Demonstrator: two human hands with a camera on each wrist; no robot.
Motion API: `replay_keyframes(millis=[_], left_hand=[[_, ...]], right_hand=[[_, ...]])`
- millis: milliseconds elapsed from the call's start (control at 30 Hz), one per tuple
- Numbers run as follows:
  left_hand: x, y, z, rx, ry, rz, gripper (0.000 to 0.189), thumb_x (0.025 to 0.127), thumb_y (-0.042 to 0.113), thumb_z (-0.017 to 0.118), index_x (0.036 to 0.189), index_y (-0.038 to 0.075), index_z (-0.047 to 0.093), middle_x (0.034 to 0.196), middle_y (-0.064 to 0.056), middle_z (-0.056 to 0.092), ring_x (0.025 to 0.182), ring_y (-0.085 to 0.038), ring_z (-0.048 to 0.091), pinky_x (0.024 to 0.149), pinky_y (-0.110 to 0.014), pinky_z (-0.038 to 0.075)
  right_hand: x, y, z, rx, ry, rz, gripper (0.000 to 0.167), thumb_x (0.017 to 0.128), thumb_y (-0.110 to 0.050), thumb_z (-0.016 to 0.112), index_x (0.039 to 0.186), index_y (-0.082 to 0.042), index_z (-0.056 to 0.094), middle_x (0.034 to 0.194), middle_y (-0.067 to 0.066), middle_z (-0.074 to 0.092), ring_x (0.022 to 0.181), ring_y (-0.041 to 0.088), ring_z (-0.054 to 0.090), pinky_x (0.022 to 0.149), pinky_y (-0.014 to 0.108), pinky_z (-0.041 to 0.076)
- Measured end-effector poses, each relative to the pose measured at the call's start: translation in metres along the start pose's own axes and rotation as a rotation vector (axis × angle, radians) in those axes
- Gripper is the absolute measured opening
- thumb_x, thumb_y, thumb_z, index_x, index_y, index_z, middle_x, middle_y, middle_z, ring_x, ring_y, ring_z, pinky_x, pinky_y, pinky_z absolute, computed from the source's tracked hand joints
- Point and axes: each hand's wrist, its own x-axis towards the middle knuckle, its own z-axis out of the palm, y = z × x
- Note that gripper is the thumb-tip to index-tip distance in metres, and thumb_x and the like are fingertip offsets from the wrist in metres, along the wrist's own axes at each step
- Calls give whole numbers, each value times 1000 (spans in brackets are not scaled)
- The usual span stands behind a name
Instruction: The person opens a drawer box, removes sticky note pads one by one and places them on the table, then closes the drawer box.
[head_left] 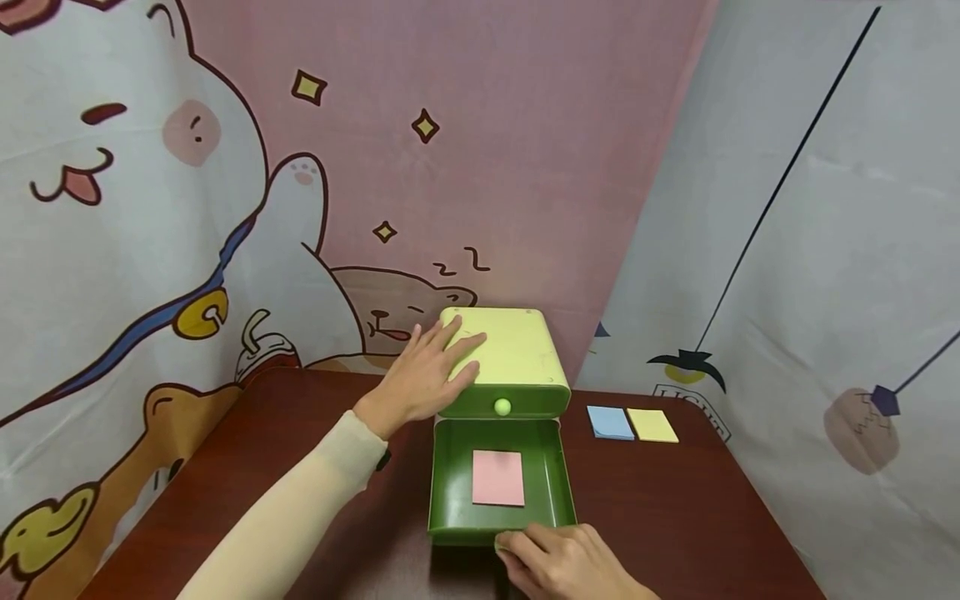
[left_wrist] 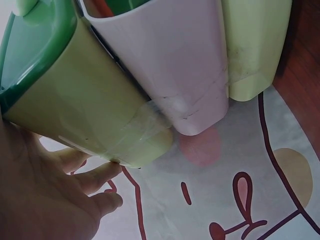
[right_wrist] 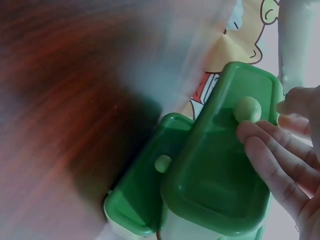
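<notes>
A small stacked desk organizer with a pale yellow top (head_left: 510,350) stands toward the back of the table. Its green top drawer (head_left: 465,404) with a round knob is pushed in. Below that, another green drawer (head_left: 450,475) is pulled out, holding a pad of pink sticky notes (head_left: 498,477). My left hand (head_left: 423,375) rests on the organizer's top with fingers spread. My right hand (head_left: 570,562) grips the pulled-out drawer's front, fingers curled at the rim. In the right wrist view, its fingertips (right_wrist: 250,131) touch the drawer front beside the round knob (right_wrist: 247,109).
Blue sticky notes (head_left: 611,422) and yellow sticky notes (head_left: 652,426) lie side by side right of the organizer on the brown table (head_left: 675,517). A cartoon-printed cloth (head_left: 525,167) hangs behind. The left wrist view shows the organizer's pink middle section (left_wrist: 175,65) and yellow bottom section (left_wrist: 252,50).
</notes>
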Motion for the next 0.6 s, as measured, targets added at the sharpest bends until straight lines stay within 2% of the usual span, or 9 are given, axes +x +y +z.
replay_keyframes(millis=[300,467,600], left_hand=[[-3,1,-1,-9,-7,-5,65,122,62,34,181,35,46,194,-18,30,179,-52,30,145,-78,15],[-2,0,-3,-2,-14,-12,66,122,63,32,181,37,45,194,-16,29,179,-52,29,146,-76,14],[1,-1,-2,1,-22,-14,67,122,64,30,182,38,43,195,-15,27,180,-50,27,147,-75,12]], right_hand=[[14,-4,-13,121,-28,92,27,120,-29,60,104,-22,82,81,-16,72,55,-9,53,60,-1,39],[24,3,-20,137,-43,121,26,120,-32,61,107,-22,81,83,-16,71,57,-10,53,61,0,39],[31,12,-24,163,-63,155,27,120,-34,60,106,-22,81,84,-15,73,61,-9,61,61,0,41]])
